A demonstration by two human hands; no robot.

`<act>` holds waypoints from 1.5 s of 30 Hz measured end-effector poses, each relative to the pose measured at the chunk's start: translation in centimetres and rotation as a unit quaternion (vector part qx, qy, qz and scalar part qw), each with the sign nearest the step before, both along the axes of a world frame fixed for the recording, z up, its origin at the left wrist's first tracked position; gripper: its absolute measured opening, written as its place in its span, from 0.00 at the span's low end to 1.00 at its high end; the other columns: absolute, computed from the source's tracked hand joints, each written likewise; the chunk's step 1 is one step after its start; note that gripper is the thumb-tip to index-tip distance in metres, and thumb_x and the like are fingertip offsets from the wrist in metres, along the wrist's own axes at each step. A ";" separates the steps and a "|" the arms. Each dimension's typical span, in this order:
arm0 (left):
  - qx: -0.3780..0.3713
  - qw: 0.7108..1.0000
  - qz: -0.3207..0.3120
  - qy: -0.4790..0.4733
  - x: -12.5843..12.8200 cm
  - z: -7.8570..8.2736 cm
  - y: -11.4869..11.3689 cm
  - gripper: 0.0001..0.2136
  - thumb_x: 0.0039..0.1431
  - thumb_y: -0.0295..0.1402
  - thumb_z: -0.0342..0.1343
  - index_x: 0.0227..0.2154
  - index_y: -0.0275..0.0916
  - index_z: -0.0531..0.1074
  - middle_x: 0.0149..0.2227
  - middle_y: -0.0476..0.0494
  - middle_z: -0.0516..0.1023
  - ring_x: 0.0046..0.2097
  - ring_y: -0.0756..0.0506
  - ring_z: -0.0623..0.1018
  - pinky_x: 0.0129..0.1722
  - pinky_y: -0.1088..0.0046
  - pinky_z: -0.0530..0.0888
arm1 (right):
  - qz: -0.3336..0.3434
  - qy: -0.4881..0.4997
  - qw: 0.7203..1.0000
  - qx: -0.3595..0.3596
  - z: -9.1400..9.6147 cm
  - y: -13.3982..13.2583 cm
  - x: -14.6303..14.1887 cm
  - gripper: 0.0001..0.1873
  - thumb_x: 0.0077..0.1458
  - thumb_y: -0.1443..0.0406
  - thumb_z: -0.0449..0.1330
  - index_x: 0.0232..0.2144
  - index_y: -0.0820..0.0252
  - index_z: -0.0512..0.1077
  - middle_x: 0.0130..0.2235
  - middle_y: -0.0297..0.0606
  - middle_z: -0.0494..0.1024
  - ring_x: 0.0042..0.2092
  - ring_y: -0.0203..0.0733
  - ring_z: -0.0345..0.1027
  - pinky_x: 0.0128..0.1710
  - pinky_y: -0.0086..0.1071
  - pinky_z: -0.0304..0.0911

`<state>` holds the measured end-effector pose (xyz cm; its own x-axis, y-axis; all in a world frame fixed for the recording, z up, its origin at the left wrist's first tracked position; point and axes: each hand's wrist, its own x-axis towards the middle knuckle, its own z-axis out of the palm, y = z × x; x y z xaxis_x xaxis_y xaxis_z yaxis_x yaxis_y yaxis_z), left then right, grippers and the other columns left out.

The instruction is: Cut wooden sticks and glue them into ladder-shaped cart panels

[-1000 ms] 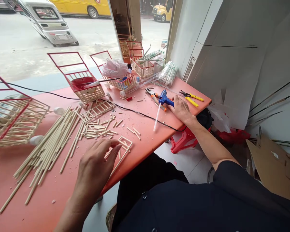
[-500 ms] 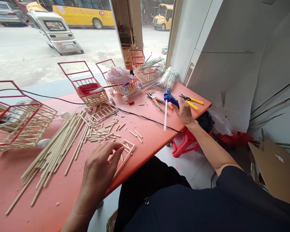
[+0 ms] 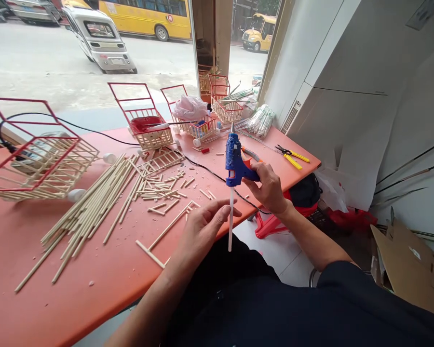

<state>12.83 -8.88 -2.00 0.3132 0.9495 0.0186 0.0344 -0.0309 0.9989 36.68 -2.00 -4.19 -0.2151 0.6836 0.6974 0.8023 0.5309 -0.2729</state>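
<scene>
Right fingers (image 3: 263, 171): wrapped tight round the blue glue gun (image 3: 233, 156)
Left fingers (image 3: 214, 206): slightly parted at the glue stick (image 3: 230, 235); grip unclear

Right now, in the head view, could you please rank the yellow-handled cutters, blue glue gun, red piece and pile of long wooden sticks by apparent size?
Largest to smallest:
pile of long wooden sticks
blue glue gun
yellow-handled cutters
red piece
</scene>
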 end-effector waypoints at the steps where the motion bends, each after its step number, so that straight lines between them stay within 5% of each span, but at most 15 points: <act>1: -0.014 1.000 -0.003 -0.016 0.3 -0.1 -0.1 0.19 0.71 0.50 0.61 0.42 0.39 0.87 0.40 0.38 0.89 0.41 0.42 0.82 0.45 0.67 0.78 | 0.013 0.003 1.000 0.006 -0.2 -0.1 -0.2 0.17 0.75 0.48 0.58 0.45 0.54 0.74 0.38 0.42 0.81 0.40 0.52 0.74 0.45 0.44 0.72; 7: -0.119 0.983 0.015 -0.142 1.5 -1.1 -0.6 0.24 0.63 0.58 0.68 0.37 0.38 0.85 0.27 0.46 0.81 0.25 0.52 0.67 0.26 0.74 0.64 | 0.018 0.013 0.999 -0.023 -0.9 -0.9 -1.0 0.12 0.74 0.53 0.62 0.44 0.53 0.74 0.37 0.40 0.81 0.37 0.48 0.72 0.39 0.40 0.70; 15: -0.151 0.965 0.036 -0.211 2.1 -1.8 -1.3 0.23 0.61 0.56 0.72 0.35 0.38 0.83 0.26 0.46 0.79 0.23 0.54 0.61 0.24 0.74 0.55 | 0.035 0.019 0.999 0.001 -1.9 -1.2 -1.9 0.10 0.75 0.54 0.60 0.43 0.52 0.72 0.36 0.38 0.79 0.37 0.48 0.73 0.40 0.41 0.70; 21: -0.165 0.961 0.017 -0.220 1.8 -1.8 -0.9 0.24 0.60 0.58 0.71 0.35 0.38 0.82 0.24 0.48 0.77 0.22 0.54 0.60 0.24 0.75 0.56 | 0.040 0.029 0.999 -0.016 -1.9 -1.1 -2.1 0.09 0.74 0.55 0.61 0.43 0.52 0.71 0.36 0.38 0.79 0.38 0.47 0.72 0.40 0.39 0.70; 25: -0.107 0.980 0.010 -0.166 1.7 -1.1 -0.7 0.23 0.63 0.57 0.69 0.34 0.38 0.82 0.26 0.45 0.79 0.25 0.51 0.68 0.27 0.74 0.62 | 0.046 0.089 0.994 -0.045 -1.5 -1.0 -2.0 0.10 0.70 0.56 0.65 0.46 0.52 0.69 0.38 0.36 0.80 0.35 0.42 0.72 0.34 0.34 0.69; 31: -0.071 0.992 0.009 -0.101 2.0 -1.3 -0.9 0.23 0.68 0.55 0.64 0.29 0.40 0.81 0.29 0.42 0.81 0.30 0.46 0.74 0.32 0.71 0.70 | 0.021 0.096 0.989 -0.109 -0.9 -0.5 -2.1 0.32 0.61 0.66 0.67 0.65 0.53 0.67 0.32 0.27 0.75 0.31 0.40 0.71 0.38 0.34 0.73; 36: -0.078 0.990 0.002 -0.115 2.3 -2.7 -0.8 0.23 0.68 0.57 0.64 0.30 0.40 0.82 0.30 0.42 0.81 0.32 0.46 0.75 0.34 0.71 0.71 | 0.011 0.029 0.992 -0.125 -0.3 -0.5 -2.2 0.40 0.60 0.71 0.63 0.73 0.53 0.65 0.38 0.36 0.83 0.37 0.48 0.77 0.42 0.39 0.76; 40: -0.110 0.982 -0.005 -0.154 2.9 -3.1 -0.7 0.23 0.68 0.56 0.65 0.32 0.39 0.82 0.29 0.45 0.80 0.26 0.51 0.67 0.26 0.74 0.61 | 0.026 -0.031 0.993 -0.111 -0.7 -0.4 -2.2 0.33 0.64 0.70 0.58 0.70 0.55 0.68 0.51 0.46 0.87 0.51 0.55 0.82 0.54 0.43 0.77; 45: -0.157 0.960 -0.015 -0.231 3.8 -2.8 -0.5 0.23 0.63 0.57 0.70 0.35 0.38 0.82 0.25 0.49 0.77 0.22 0.55 0.60 0.23 0.75 0.54 | 0.031 -0.048 0.992 -0.116 -1.8 -0.1 -2.0 0.30 0.68 0.69 0.56 0.70 0.59 0.68 0.55 0.50 0.86 0.53 0.57 0.81 0.56 0.46 0.77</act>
